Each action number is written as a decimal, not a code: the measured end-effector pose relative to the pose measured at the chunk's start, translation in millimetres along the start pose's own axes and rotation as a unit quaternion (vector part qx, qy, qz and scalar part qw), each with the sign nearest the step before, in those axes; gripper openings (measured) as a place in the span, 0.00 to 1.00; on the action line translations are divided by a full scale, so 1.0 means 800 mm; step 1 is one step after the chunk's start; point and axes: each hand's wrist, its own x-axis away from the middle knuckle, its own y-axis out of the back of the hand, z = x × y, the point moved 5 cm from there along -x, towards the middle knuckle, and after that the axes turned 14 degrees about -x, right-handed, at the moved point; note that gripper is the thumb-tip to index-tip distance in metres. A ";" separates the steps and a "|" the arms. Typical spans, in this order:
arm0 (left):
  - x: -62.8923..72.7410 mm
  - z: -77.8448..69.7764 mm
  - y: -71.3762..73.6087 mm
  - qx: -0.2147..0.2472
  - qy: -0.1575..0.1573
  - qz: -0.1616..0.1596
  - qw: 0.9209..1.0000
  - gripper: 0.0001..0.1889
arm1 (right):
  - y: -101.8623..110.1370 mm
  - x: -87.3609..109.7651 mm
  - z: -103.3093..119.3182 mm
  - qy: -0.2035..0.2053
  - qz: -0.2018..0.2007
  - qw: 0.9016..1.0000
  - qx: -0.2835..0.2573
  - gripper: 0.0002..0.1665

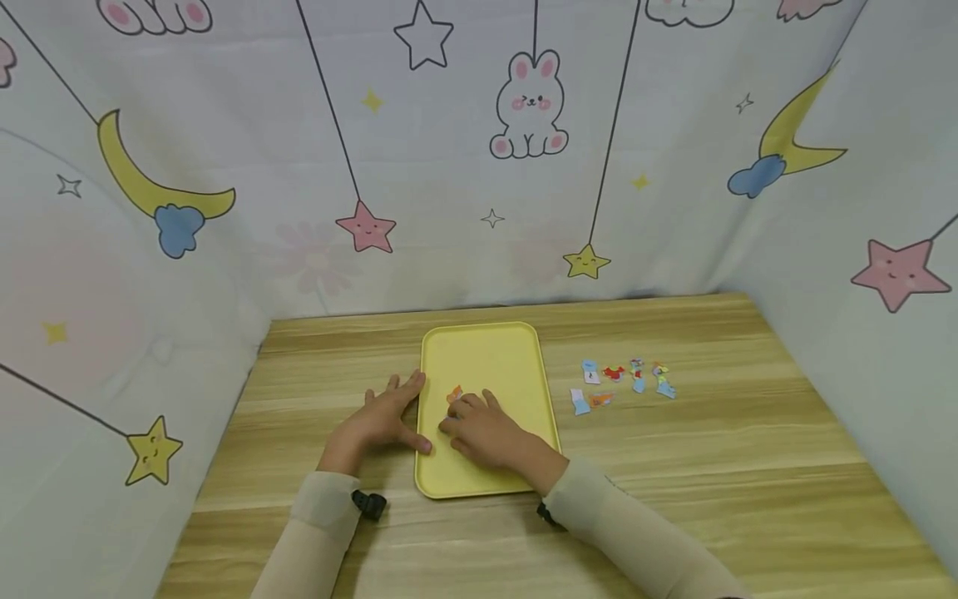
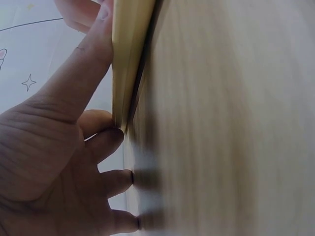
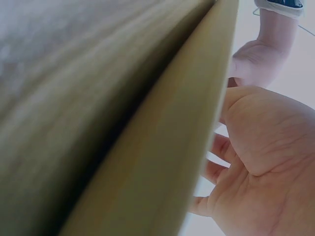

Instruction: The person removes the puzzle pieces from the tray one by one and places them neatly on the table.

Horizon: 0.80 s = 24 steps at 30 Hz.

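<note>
My left hand is at the left edge of the yellow tray. Its thumb rests on the rim, while the other fingers spread along the side; the left wrist view shows fingertips down at the wooden surface. Over the middle of the tray, my right hand reaches in with bent fingers. Thumb and forefinger are at a small light-blue paper piece, mostly hidden beneath them. Just beyond the fingertips lies an orange cutout piece. In the right wrist view the tray's side hides the fingertips.
To the right of the tray, several small colorful cutout pieces lie on the wooden table, among them a red piece and a blue-and-white piece. White cloth walls with printed stars and moons enclose the table's back and sides.
</note>
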 end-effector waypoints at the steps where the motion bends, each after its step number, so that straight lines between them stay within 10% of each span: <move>1: 0.000 0.000 0.000 0.000 0.001 0.000 1.000 0.69 | 0.001 0.000 0.000 0.000 -0.002 1.000 0.000 0.16; 24: 0.003 -0.002 0.001 0.014 0.003 0.000 1.000 0.70 | -0.006 0.008 -0.008 0.012 -0.013 0.999 0.037 0.13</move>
